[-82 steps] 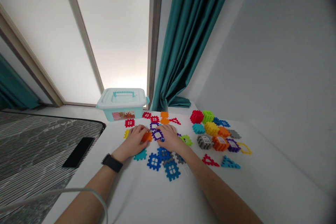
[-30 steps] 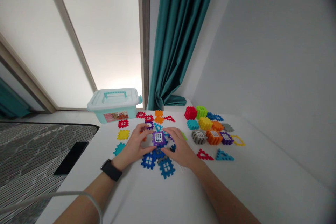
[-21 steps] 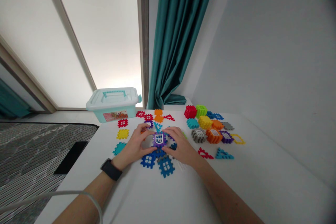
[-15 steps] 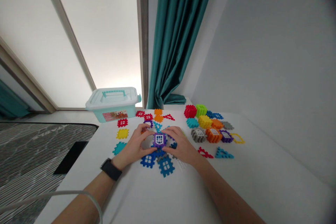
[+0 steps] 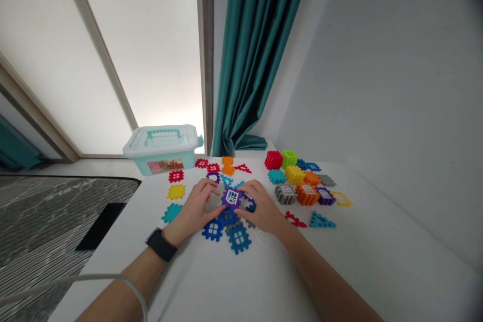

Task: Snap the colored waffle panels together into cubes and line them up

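A purple square interlocking tile (image 5: 226, 199) with a white window insert is between my hands, tilted, above blue tiles. My right hand (image 5: 261, 207) pinches its right side between thumb and forefinger. My left hand (image 5: 198, 210) is at its left, thumb and forefinger apart; the thumb tip is close to the tile's lower left corner, and I cannot tell whether it touches. Just below lie a blue window tile (image 5: 213, 230) and another blue window tile (image 5: 239, 238). My fingers partly cover several other pieces around the purple tile.
A lidded teal box (image 5: 163, 150) stands at the back left of the white table (image 5: 234, 287). Along the left lie red, yellow (image 5: 176, 192) and teal tiles. Stacked tiles, including orange ones (image 5: 307, 194), sit at the right. A pale cable (image 5: 124, 277) crosses the lower left.
The purple tile has turned and tilted, shifting slightly right and up with my right hand. My left forefinger has come away from its left edge.
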A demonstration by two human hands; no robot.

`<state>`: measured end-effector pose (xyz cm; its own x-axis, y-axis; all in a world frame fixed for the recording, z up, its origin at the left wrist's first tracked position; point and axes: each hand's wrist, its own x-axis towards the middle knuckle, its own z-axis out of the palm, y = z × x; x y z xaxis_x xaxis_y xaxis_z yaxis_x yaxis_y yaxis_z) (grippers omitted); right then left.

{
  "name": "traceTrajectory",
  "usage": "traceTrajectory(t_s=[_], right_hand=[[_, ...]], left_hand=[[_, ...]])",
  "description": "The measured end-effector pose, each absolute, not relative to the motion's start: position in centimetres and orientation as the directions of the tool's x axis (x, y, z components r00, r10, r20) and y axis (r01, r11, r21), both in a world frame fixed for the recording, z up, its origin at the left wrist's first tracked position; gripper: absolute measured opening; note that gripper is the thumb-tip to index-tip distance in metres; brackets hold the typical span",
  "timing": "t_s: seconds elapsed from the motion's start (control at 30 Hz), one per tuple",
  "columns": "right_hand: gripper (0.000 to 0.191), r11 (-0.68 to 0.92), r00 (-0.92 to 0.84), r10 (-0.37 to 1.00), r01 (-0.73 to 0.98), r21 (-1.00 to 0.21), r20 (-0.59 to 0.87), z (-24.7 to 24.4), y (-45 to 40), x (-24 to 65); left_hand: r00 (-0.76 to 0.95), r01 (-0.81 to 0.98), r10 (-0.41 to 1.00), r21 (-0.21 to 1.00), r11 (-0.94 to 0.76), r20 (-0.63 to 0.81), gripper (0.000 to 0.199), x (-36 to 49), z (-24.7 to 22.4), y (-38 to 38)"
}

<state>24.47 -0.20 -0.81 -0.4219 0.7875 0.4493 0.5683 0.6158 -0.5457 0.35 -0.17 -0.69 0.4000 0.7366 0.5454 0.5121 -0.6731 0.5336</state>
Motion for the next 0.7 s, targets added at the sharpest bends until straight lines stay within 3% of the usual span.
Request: traceTrajectory(t_s=[0.23, 0.57, 0.7], right_hand=[[0.043, 0.613, -0.368, 0.787, 0.555, -0.562, 0.495, -1.8, -0.1, 23.8], [0.034, 0.622, -0.404, 0.782, 0.552, -0.556, 0.474, -1.0, -0.4, 24.0], [0.046, 0.606, -0.43, 0.796, 0.564, -0.561, 0.426, -0.7, -0.6, 23.9]], left_hand=[[0.374, 0.516, 0.746, 0.545, -0.661, 0.551, 0.004, 0.7, -0.6, -0.2], [0.332, 0.498, 0.751, 0.57, -0.653, 0.571, 0.006, 0.0, -0.2, 0.3], [0.373, 0.5, 0.753, 0.567, -0.655, 0.541, 0.007, -0.4, -0.5, 0.6]])
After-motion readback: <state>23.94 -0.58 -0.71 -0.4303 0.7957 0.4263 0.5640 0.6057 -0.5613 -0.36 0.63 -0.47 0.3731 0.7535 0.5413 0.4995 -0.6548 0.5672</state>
